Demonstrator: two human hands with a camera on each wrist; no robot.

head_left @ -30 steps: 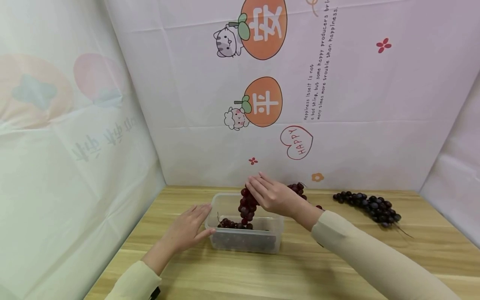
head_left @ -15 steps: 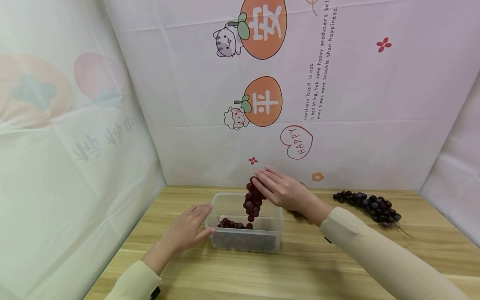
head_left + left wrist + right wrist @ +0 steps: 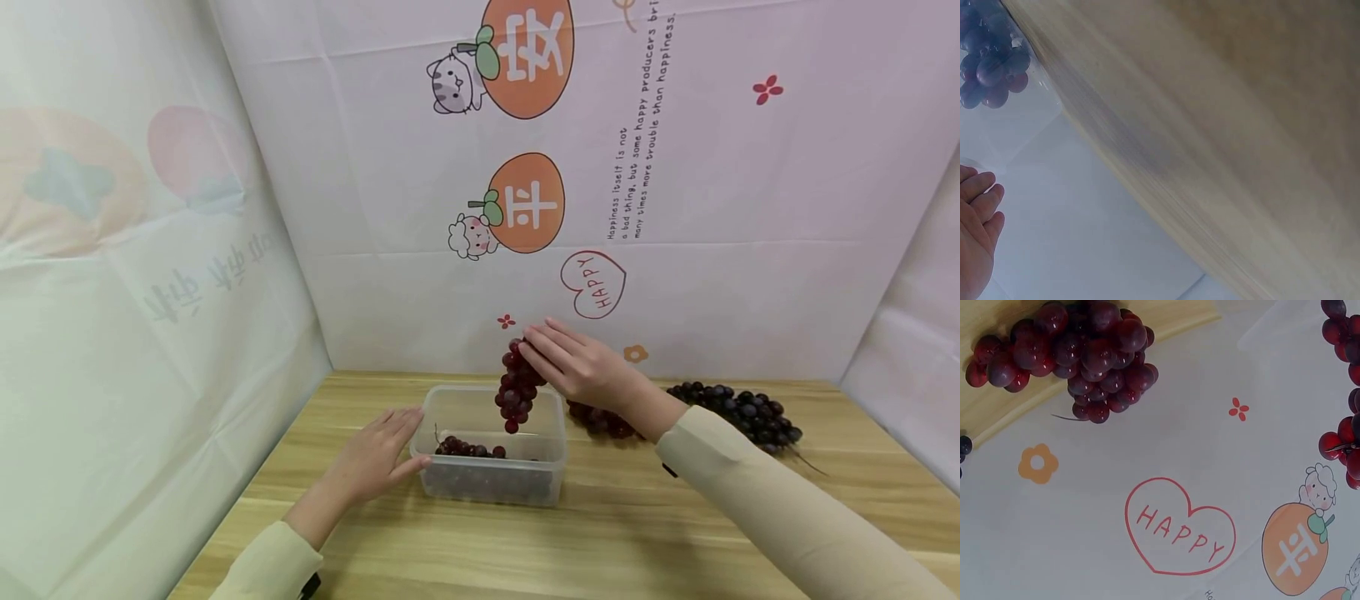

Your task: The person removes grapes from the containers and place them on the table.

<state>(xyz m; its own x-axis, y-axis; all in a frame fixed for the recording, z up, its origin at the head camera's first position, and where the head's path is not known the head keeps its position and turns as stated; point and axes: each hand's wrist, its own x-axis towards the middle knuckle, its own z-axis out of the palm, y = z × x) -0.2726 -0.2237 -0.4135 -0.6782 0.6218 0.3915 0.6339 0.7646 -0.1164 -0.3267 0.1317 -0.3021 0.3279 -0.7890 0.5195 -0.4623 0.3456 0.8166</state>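
Note:
My right hand (image 3: 585, 367) holds a bunch of red grapes (image 3: 517, 387) by its top, and the bunch hangs over the clear plastic box (image 3: 487, 464). Part of the held bunch also shows at the right edge of the right wrist view. With straight fingers, my left hand (image 3: 375, 458) rests at the left end of the box, thumb at the near rim. Inside the box lie dark red grapes (image 3: 465, 447), seen blurred through its wall in the left wrist view as well.
Another bunch of red grapes (image 3: 1097, 356) lies on the wooden table right of the box, partly behind my right forearm. Farther right is a bunch of black grapes (image 3: 746, 412) with a thin stem. A printed white cloth (image 3: 412, 317) stands behind the table.
My right hand has risen and moved to the right, carrying the bunch of red grapes higher above the box. The left hand has stayed in place.

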